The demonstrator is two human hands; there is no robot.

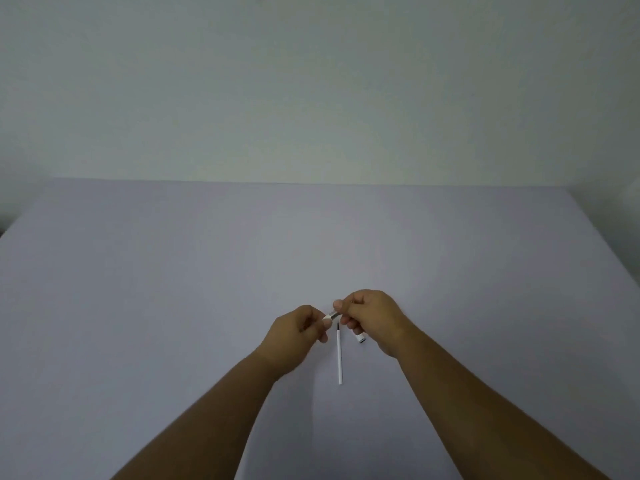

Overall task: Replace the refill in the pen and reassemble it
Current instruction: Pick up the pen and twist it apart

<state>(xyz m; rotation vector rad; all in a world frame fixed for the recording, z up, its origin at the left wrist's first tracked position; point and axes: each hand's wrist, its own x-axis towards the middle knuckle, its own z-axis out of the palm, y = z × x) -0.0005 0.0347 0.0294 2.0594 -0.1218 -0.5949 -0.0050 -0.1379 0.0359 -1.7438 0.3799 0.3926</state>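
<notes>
Head-worn view, forward and down

Both hands are hovering close together over the middle of the bench (173, 271), the left hand (298, 332) sitting just left of the right hand (372, 317), and a short pen piece (331, 315) is bridging the gap between their fingertips. Below that gap a refill (339, 355) is lying on the bench, running toward the person. A small pen end (360, 339) is sticking out beneath the right hand, just right of the refill.
</notes>
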